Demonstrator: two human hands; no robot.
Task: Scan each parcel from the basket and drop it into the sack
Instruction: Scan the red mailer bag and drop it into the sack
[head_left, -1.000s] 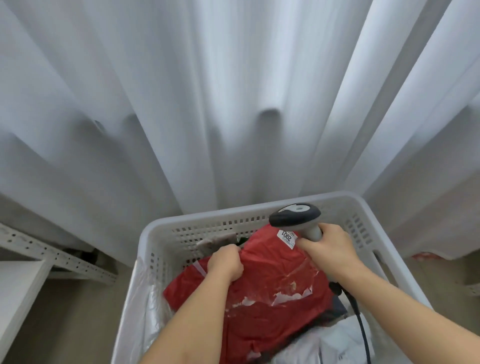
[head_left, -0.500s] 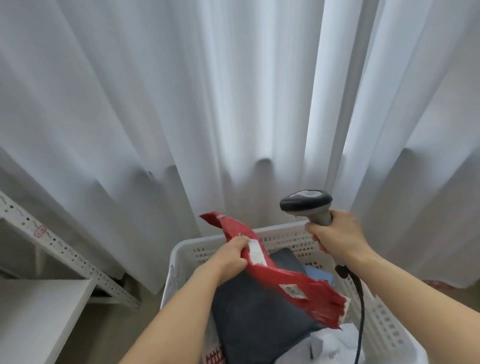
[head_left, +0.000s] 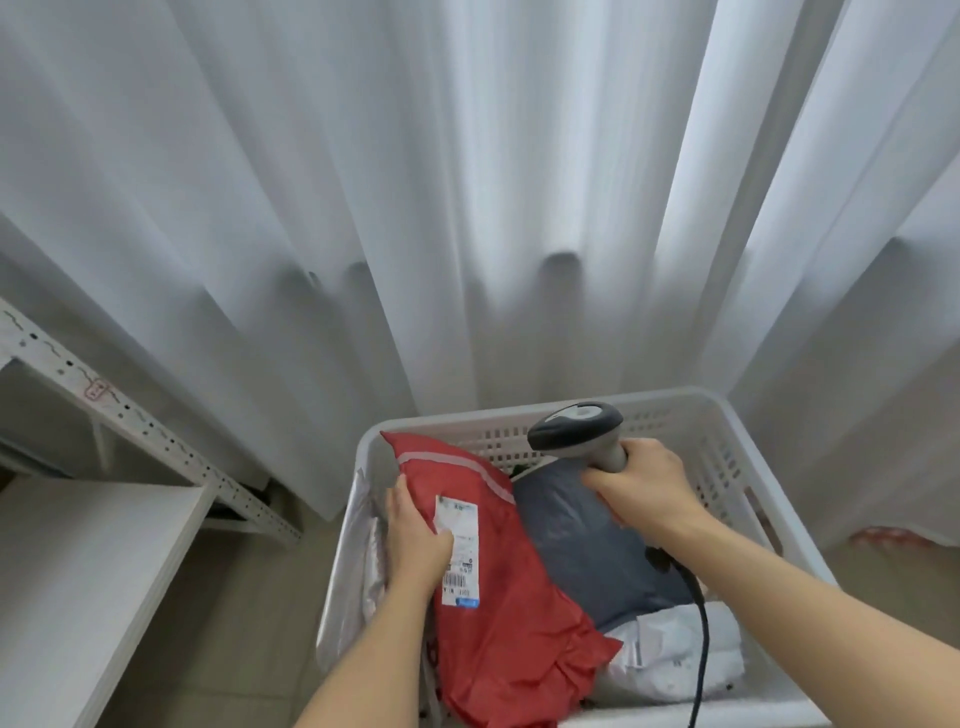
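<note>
Head view: looking down into a white slatted basket set against a white curtain.
Parcel in hand: red parcel propped on edge along the basket's left side, its white shipping label facing up with the barcode at the near end.
Left hand: grips the red parcel's left edge, thumb lying across the label.
Right hand: fingers wrapped round the grip of the scanner; the head points left and down toward the red parcel, and the cord trails back along the forearm.
Scan status: no beam or light visible on the label, so probably not read yet.
Left in basket: dark grey parcel under the scanner hand, white parcel at the near right, silvery bag along the left wall.
Sack: not in view; how many parcels are already in it cannot be told.
Progress: at least four parcels still to drop; task is clearly unfinished.
Next need: line up the scanner with the barcode, with the thumb clear of it.
</note>
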